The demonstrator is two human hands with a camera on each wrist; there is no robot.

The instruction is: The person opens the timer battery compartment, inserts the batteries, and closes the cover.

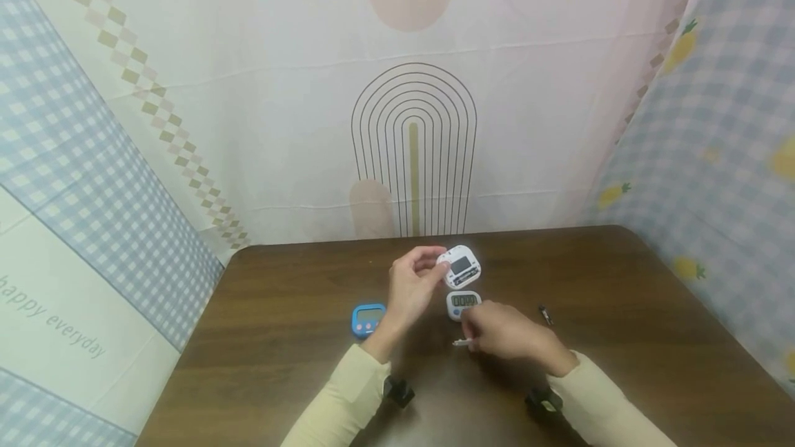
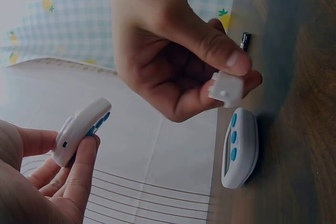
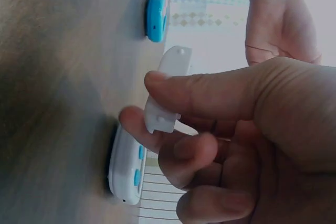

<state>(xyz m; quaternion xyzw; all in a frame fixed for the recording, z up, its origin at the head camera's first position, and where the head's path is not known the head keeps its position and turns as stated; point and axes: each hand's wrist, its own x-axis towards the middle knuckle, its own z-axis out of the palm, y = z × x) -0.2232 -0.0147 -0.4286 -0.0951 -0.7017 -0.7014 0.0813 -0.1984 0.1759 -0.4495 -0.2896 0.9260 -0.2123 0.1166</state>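
My left hand (image 1: 410,288) grips a white digital timer (image 1: 452,280) by its edge, its back turned toward the head camera. The battery slot (image 1: 467,277) in that back lies uncovered, and a dark battery seems to lie inside it. In the left wrist view, blue buttons show on the front of the held timer (image 2: 79,129). Between thumb and index finger, my right hand (image 1: 506,328) pinches a small white battery cover (image 3: 170,66), low over the table. A second white timer (image 1: 455,313), its display lit, sits on the table just beyond the right hand.
A blue timer (image 1: 358,326) lies beside the left wrist, partly hidden by it. Off to the right is a small dark battery (image 1: 546,314). The brown table (image 1: 261,350) ends at a patterned cloth backdrop (image 1: 298,157).
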